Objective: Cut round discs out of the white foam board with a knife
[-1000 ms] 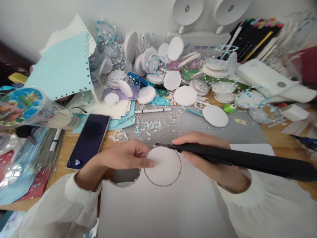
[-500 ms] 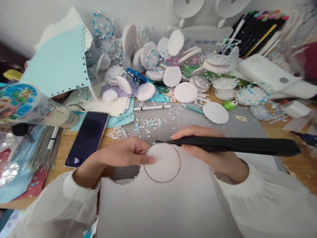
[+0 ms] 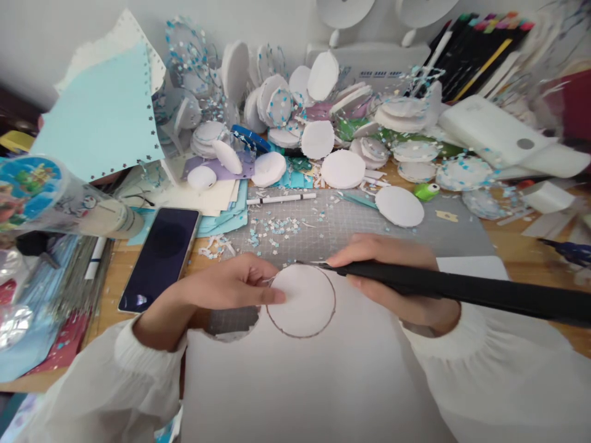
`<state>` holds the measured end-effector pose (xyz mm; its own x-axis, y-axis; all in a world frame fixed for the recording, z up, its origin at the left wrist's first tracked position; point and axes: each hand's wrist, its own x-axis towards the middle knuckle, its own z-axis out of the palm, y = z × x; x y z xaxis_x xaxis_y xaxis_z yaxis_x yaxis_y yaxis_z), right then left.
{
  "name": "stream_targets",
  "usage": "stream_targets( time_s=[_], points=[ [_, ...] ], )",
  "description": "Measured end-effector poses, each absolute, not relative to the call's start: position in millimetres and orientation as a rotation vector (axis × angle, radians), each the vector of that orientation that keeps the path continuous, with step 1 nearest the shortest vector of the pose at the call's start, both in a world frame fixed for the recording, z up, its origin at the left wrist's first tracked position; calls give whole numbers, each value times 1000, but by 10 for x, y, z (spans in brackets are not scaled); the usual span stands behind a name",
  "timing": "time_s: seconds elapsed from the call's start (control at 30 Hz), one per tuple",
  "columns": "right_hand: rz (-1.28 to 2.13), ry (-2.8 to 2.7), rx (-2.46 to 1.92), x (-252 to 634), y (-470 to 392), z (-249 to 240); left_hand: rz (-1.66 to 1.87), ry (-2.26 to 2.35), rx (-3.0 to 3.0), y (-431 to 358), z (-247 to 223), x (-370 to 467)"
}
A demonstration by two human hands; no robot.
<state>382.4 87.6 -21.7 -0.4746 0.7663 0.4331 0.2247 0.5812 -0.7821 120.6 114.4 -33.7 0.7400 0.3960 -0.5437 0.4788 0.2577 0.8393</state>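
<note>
A large white foam board (image 3: 295, 381) fills the front, with a dark circle outline (image 3: 301, 336) near its top edge and a round cut-out left of it. My left hand (image 3: 235, 283) is closed on the board's edge by the outline, thumb on top inside the circle, the other fingers curled and partly hidden. In my right hand (image 3: 388, 258) is a long black utility knife (image 3: 429, 280), gripped near its front. The knife's thin blade lies at the top of the circle, pointing left. The handle stretches right, past the frame's edge.
Behind lie several white foam discs (image 3: 344, 169), some trimmed with blue-and-white garlands. A phone (image 3: 159, 258) and a clear cup (image 3: 101, 209) stand left. A grey cutting mat (image 3: 286, 246) carries paper bits, a white pen (image 3: 281, 199) and a disc (image 3: 399, 206).
The knife's tip has shifted slightly right along the top of the circle, and its handle now slopes lower to the right. My right hand moved a little right; my left hand stays on the board.
</note>
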Motion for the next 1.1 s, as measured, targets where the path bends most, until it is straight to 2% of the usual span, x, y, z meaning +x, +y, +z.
stream_targets(
  time_s=[1.1],
  points=[
    [958,-1982,-710,3827,900,-235,-76,814,1315,1135,-329,1208]
  ],
)
